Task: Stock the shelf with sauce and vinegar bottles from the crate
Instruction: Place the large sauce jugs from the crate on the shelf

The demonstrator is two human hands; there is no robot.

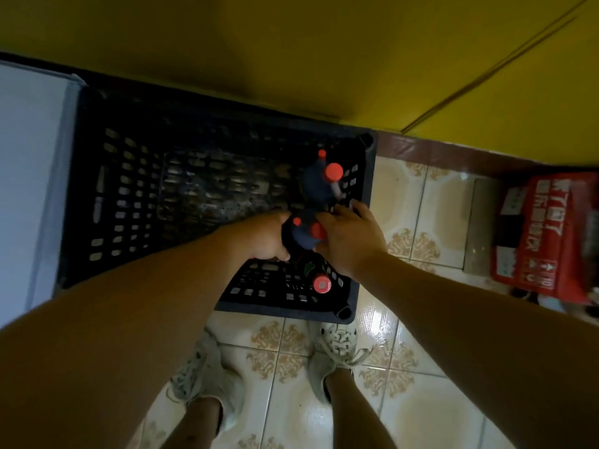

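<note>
Tiled floor (402, 202), yellow wall (291, 43). Black crate (84, 189); red-capped bottles (334, 171) along its 3 o'clock side. Left grip (265, 238), right grip (350, 244) both curled round middle bottle (303, 238). Probably glass: heavy, slick, breakable; best held at body, not cap.

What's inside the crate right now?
Three dark, red-capped bottles sit at the right of the crate: a far bottle, a near bottle, and a middle bottle between the left hand and right hand. The hands hide whatever lies beneath them.

Perforated matt plastic crate (129, 196) on glossy glazed floor tiles (402, 413); smooth plastic caps (334, 171).
</note>
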